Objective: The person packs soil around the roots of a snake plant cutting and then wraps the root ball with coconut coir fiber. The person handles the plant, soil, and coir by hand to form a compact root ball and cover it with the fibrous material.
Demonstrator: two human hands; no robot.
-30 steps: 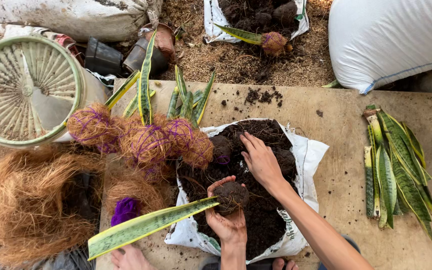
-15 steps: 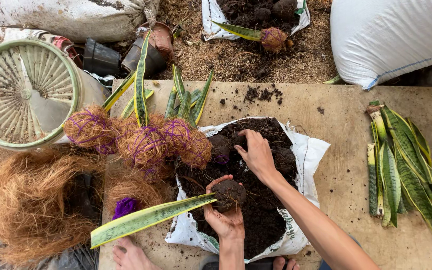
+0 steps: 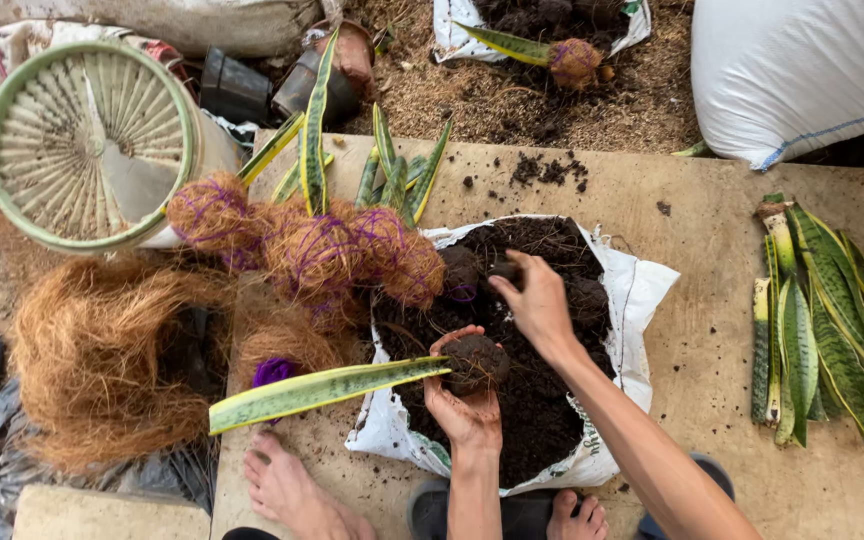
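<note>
Our left hand [image 3: 464, 410] cups a soil ball [image 3: 474, 362] over the open white sack [image 3: 642, 300] on the tabletop [image 3: 712, 250], fingers clenched around it, its long leaf [image 3: 322, 392] lying sideways. Our right hand [image 3: 537, 300] reaches into the dark soil [image 3: 532, 410], fingers loose, holding nothing we can see.

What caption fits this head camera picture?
Left hand cups a soil ball with a long leaf; right hand reaches into the soil bag.
</note>
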